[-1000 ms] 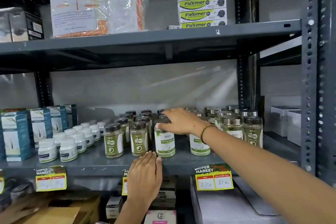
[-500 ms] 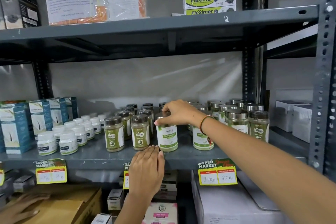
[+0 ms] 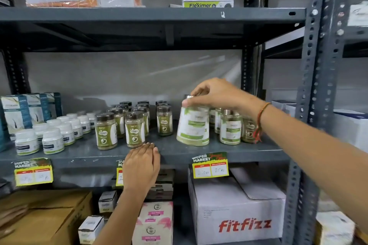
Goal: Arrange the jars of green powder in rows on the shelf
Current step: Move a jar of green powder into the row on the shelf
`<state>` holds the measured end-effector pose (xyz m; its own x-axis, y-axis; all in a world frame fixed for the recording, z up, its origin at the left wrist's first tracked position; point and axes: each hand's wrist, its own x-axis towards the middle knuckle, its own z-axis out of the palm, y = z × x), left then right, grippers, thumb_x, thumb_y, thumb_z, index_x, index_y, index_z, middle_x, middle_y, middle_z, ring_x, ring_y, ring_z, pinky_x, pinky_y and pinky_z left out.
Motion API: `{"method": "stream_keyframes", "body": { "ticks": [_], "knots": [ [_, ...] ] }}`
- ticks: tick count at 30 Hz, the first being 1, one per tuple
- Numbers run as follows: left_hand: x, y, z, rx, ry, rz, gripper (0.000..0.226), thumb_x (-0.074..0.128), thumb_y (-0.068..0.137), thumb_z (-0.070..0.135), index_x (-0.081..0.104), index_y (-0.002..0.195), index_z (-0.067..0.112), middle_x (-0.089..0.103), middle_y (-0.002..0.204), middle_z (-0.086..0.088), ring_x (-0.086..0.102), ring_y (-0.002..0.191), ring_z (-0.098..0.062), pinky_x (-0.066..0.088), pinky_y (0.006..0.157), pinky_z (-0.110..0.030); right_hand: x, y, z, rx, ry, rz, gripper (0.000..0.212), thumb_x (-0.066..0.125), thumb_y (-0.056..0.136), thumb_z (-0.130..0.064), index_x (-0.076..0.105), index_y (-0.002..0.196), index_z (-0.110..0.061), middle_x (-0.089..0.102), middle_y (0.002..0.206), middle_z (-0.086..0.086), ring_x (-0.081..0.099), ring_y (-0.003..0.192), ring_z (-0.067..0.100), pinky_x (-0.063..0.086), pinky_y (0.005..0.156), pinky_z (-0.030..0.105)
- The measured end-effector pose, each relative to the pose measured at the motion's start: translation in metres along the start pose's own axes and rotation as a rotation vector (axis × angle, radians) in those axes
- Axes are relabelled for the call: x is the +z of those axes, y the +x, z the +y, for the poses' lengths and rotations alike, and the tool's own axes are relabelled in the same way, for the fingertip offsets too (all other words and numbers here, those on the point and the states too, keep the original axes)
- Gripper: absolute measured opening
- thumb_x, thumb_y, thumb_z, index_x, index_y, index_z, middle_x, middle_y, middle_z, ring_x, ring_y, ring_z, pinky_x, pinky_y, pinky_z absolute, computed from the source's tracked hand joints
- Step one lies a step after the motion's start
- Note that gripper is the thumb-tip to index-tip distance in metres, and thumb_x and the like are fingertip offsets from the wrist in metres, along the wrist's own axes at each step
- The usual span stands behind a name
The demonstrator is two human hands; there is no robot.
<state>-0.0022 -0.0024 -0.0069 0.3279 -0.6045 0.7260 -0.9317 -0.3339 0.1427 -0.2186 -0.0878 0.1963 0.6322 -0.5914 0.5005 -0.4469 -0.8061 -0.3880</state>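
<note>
The right hand's fingers (image 3: 196,95) are pinched closed around the silver lid of a white-labelled jar (image 3: 192,126), thumb on the near side and fingertips over the top. The right hand (image 3: 216,94) grips it from above, the wrist reaching in from the right. The jar is blurred and tilted: its long axis leans, the lid toward the right and the base toward the left, just over or barely on the shelf (image 3: 173,150); contact cannot be told. It sits right of centre on the middle shelf, just left of other silver-lidded jars (image 3: 231,128).

The left hand (image 3: 142,167) lies flat, fingers together and extended, holding nothing, its fingertips on the shelf's front edge just below a dark-lidded jar of green powder (image 3: 135,129). That jar and its neighbours stand upright in rows running toward the back. Further left are small white bottles (image 3: 52,141), then blue boxes (image 3: 17,112).
</note>
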Motion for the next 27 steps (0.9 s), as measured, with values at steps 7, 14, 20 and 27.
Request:
{"method": "stream_keyframes", "body": {
  "ticks": [7,14,20,27],
  "knots": [
    [0.002,0.000,0.001,-0.007,0.015,-0.006,0.048,0.033,0.095,0.034,0.073,0.104,0.008,0.074,0.107,-0.008,0.067,0.104,-0.021,0.046,0.097,-0.037,-0.065,-0.036,0.058,0.138,-0.213,0.008,0.082,0.064,0.043,-0.093,0.078,0.080,-0.020,0.076,0.080,-0.007,0.071,0.078,0.015,0.055,0.058,0.025],
    [0.000,0.000,0.000,-0.004,-0.006,-0.007,0.049,0.033,0.095,0.035,0.073,0.103,0.007,0.074,0.106,-0.008,0.067,0.103,-0.023,0.047,0.096,-0.038,-0.087,-0.047,0.114,0.304,-0.504,0.036,0.095,0.051,0.035,-0.098,0.075,0.084,-0.020,0.074,0.071,-0.003,0.068,0.066,0.013,0.059,0.066,0.032],
    [0.000,-0.001,0.000,-0.017,0.001,-0.020,0.052,0.031,0.095,0.037,0.073,0.104,0.008,0.074,0.105,-0.007,0.067,0.103,-0.022,0.048,0.096,-0.039,-0.085,-0.043,0.142,0.397,-0.651,0.007,0.097,0.050,0.041,-0.095,0.073,0.092,-0.017,0.073,0.078,-0.002,0.065,0.071,0.016,0.052,0.063,0.030],
    [-0.002,-0.001,0.002,-0.031,0.020,-0.030,0.050,0.034,0.093,0.036,0.073,0.102,0.007,0.075,0.102,-0.008,0.069,0.099,-0.024,0.050,0.092,-0.040,-0.080,-0.038,0.144,0.490,-0.789,-0.070,0.067,0.061,0.060,-0.085,0.058,0.075,-0.019,0.064,0.073,-0.001,0.059,0.063,0.016,0.052,0.062,0.032]
  ]
}}
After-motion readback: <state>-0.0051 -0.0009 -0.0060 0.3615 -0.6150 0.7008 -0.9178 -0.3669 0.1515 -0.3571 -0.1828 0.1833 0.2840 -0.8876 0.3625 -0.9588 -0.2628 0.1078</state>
